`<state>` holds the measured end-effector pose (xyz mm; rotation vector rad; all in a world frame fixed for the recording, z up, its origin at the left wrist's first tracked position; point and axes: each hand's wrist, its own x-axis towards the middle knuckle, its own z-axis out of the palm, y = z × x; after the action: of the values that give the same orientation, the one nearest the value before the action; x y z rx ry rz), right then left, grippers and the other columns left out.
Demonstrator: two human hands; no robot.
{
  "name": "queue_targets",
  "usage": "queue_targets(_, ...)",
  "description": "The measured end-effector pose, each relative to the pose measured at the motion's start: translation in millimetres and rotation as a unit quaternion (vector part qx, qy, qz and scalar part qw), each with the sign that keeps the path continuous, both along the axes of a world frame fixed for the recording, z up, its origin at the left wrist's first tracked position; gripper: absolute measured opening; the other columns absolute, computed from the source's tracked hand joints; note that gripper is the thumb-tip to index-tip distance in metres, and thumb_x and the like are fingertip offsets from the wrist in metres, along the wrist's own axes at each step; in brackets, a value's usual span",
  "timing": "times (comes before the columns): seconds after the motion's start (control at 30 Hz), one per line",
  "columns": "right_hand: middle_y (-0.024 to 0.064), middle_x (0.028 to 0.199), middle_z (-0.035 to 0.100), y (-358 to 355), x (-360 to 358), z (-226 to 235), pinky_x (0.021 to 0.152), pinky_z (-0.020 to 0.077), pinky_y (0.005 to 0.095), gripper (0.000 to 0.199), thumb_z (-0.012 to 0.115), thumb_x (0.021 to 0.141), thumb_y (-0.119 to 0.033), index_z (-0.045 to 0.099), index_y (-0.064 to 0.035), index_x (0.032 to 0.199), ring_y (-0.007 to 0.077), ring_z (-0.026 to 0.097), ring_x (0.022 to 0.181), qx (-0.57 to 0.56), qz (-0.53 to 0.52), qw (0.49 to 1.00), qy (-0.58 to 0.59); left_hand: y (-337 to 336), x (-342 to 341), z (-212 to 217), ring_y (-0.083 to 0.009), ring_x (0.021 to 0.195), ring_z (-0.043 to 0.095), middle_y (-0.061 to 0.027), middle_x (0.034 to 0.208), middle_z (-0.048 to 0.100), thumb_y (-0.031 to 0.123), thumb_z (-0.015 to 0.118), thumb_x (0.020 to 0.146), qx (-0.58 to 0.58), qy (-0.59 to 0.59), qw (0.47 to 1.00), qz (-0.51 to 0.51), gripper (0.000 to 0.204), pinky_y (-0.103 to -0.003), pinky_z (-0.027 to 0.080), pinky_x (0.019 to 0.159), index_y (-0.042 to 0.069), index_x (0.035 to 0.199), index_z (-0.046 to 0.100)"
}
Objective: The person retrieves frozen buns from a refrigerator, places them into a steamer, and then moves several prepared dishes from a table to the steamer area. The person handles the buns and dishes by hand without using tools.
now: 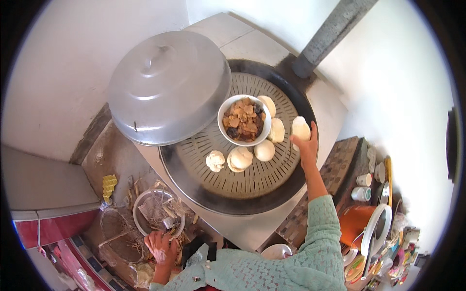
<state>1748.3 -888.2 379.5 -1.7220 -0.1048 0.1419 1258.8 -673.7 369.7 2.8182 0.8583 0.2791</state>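
Note:
My right hand [307, 148] is closed around a pale steamed bun [301, 127] above the right side of the steamer rack [233, 182]. The round slotted rack lies in a large black wok [313, 109]. Upon it stands a white bowl [222, 127] filled with brown chunks of food [244, 119]. Several more buns [264, 151] sit beside and in front of the bowl, one of them lumpy [215, 160]. Low at the left, away from the wok, my left hand [162, 247] has its fingers apart and holds nothing.
A big domed metal lid [170, 87] covers the wok's left part. A grey pipe [335, 36] rises behind the wok. Below left, a basin [138, 213] contains sticks and scraps. An orange bucket [357, 225], jars [361, 194] and bowls crowd the right side.

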Motion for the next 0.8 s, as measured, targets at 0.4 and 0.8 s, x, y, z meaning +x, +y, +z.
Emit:
queue_targets(0.4,0.0158,0.124,0.051,111,148,-16,0.095,0.0398,0.0334,0.094,0.081,0.049,-0.028,0.042,-0.0012,0.13,0.0267,0.051,0.113,-0.241,0.11,0.956,-0.129,-30,-38,-1,-0.0333,0.103,0.045,-0.0125,0.091,0.053,0.012,0.067,0.061,-0.064,0.094,0.987,0.112,0.021,-0.054,0.024,0.095,0.007,0.078,0.055)
queue_targets(0.8,0.016,0.126,0.047,89,168,-49,0.096,0.0399,0.0373,0.096,0.08,0.049,-0.031,0.039,-0.0047,0.131,0.0303,0.048,0.115,-0.42,0.092,0.892,-0.143,-34,-24,-8,-0.0333,0.101,0.046,-0.0126,0.091,0.053,0.014,0.066,0.06,-0.072,0.112,0.984,0.123,0.022,-0.053,0.024,0.095,0.007,0.077,0.054)
